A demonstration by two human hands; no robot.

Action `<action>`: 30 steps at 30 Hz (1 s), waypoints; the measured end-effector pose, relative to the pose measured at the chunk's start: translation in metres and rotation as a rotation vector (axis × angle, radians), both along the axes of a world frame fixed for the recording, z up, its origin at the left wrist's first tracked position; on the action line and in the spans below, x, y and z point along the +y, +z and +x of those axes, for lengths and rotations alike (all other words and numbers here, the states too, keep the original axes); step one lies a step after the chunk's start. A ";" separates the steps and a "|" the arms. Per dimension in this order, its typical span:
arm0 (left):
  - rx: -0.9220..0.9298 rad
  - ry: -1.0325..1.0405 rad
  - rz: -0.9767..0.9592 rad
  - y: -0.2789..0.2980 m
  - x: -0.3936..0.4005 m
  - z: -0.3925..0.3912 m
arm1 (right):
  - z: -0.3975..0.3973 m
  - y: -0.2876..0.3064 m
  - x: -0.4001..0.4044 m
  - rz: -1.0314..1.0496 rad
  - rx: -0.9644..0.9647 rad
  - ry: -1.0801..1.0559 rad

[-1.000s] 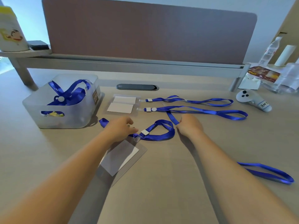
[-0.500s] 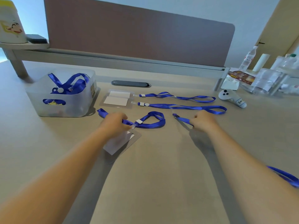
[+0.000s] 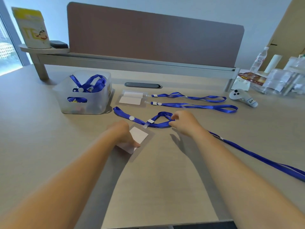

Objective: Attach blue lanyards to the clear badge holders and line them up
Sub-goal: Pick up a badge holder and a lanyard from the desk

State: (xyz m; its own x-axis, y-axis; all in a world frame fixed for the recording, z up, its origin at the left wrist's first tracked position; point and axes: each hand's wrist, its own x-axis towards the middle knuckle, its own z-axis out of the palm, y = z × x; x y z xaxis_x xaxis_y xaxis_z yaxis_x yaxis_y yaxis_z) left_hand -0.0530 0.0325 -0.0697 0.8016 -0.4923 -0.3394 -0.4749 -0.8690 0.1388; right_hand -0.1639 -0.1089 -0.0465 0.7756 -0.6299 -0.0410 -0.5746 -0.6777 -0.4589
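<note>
Two finished sets, clear badge holders (image 3: 131, 99) with white cards clipped to straightened blue ribbon lanyards (image 3: 194, 101), already lie in a row at the centre of the frame, so the work in hand looks like the third set. Its clear plastic badge holder (image 3: 140, 138) sits just below centre on the beige desk (image 3: 156, 187), seemingly clipped to a blue lanyard (image 3: 158, 120) that loops and doubles back above it. The left hand (image 3: 123, 134) rests on the holder's lower left part, thumb pressing it flat. The right hand (image 3: 184, 123) pinches the loop of ribbon between curled fingers and thumb.

The next move, I judge, calls for drawing the ribbon out rightward until straight, then sliding the set up into line below the other two.

A translucent plastic bin (image 3: 82, 95) of spare lanyards stands at middle left. A white game controller (image 3: 242, 97) lies at right, near where the straightened ribbon would end. Another blue strap (image 3: 257, 157) trails toward the lower right beneath the right forearm and may snag.
</note>
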 end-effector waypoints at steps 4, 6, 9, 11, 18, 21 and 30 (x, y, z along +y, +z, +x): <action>0.048 -0.069 -0.030 0.010 0.004 -0.003 | 0.004 0.003 0.004 -0.004 -0.054 0.088; 0.015 -0.146 -0.131 0.020 0.006 -0.001 | 0.007 0.007 0.007 0.010 -0.078 0.161; -0.061 -0.257 -0.257 0.039 0.009 -0.001 | 0.012 0.013 0.013 -0.014 -0.045 0.260; -0.098 -0.299 -0.280 0.050 0.010 -0.002 | 0.012 0.015 0.015 0.011 0.013 0.294; -0.100 -0.342 -0.341 0.071 0.020 -0.004 | 0.006 0.021 0.022 0.174 -0.075 0.279; -0.097 -0.336 -0.389 0.074 0.023 -0.004 | 0.006 0.027 0.025 0.171 -0.079 0.316; -0.075 -0.169 -0.476 0.066 0.030 0.014 | 0.006 0.030 0.022 0.284 -0.168 0.303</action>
State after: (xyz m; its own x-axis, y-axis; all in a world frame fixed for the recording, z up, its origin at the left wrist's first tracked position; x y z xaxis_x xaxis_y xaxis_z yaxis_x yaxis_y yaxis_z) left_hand -0.0392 0.0629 -0.0037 0.7111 -0.7031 0.0092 -0.6269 -0.6281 0.4610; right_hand -0.1578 -0.0870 -0.0162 0.9340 -0.3554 -0.0370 -0.2712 -0.6376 -0.7211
